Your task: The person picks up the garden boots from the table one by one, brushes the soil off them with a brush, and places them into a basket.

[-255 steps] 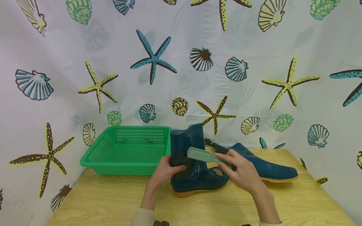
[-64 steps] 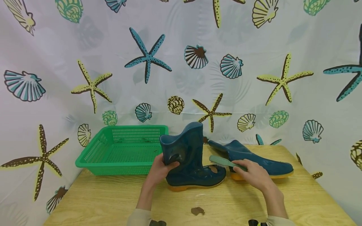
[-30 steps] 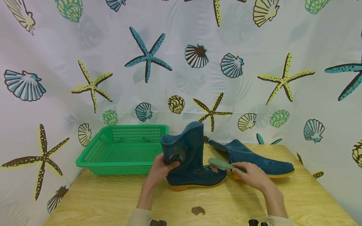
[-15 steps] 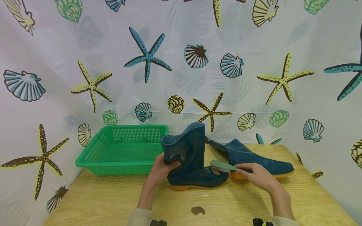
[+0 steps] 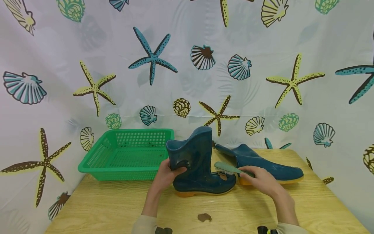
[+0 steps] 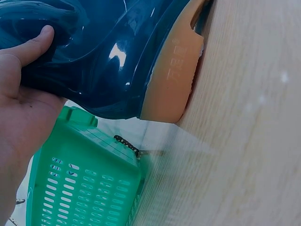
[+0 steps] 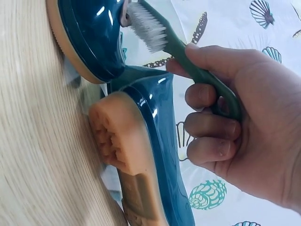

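A dark blue rubber boot with a tan sole stands on the table. My left hand grips its shaft, which is squeezed in with the thumb on the near side. A flat brown patch lies on top of the toe. In my right hand I hold a green scrub brush by its handle, fingers curled round it. Its white bristles face down, right at the brown patch in the right wrist view. A second blue boot lies behind and to the right, its heel toward the right wrist camera.
A green perforated plastic basket stands at the back left, near the held boot. A loose brown piece lies on the wooden table in front. A shell-and-starfish curtain hangs round the table's back and sides.
From the boot's shaft the brush has come down to its toe, moving to and fro over the patch lately. The loose brown piece now shows on the table. The left hand keeps its grip.
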`<action>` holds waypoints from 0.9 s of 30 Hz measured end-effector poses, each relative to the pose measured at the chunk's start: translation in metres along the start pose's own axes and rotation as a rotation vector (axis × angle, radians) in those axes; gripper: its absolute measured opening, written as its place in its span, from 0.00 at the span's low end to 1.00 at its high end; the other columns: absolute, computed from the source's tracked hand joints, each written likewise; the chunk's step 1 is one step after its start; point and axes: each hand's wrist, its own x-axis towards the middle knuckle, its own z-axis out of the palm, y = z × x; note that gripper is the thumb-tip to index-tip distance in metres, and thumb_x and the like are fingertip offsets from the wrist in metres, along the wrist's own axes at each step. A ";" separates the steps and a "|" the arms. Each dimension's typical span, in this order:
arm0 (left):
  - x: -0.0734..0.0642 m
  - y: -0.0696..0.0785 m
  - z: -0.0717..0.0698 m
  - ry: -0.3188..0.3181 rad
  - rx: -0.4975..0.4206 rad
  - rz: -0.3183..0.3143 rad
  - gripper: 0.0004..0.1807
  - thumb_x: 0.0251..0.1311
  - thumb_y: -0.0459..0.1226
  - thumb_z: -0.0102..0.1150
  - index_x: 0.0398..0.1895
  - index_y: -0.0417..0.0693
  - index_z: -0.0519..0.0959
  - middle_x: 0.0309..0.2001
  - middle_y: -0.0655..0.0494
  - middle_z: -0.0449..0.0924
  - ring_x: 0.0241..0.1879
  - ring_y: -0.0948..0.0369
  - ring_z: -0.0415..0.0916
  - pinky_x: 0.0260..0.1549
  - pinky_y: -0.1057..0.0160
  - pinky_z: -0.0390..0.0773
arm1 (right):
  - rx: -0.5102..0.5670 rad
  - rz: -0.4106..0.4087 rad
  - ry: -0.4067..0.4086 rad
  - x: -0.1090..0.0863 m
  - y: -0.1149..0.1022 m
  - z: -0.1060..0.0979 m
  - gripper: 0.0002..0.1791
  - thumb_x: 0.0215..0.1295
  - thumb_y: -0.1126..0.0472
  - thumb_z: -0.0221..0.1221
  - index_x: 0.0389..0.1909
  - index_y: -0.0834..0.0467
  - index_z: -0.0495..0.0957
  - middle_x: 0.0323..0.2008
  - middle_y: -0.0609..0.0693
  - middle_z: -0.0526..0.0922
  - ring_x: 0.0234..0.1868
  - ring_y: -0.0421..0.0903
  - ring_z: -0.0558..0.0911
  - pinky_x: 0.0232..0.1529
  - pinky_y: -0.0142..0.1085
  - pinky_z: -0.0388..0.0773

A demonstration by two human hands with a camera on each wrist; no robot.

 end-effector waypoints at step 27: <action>0.000 0.000 -0.001 -0.034 0.015 0.016 0.20 0.59 0.33 0.68 0.56 0.44 0.80 0.54 0.45 0.83 0.53 0.53 0.79 0.54 0.54 0.80 | 0.011 -0.027 0.012 -0.001 -0.010 -0.001 0.26 0.73 0.43 0.54 0.62 0.55 0.78 0.62 0.62 0.77 0.63 0.65 0.74 0.56 0.60 0.74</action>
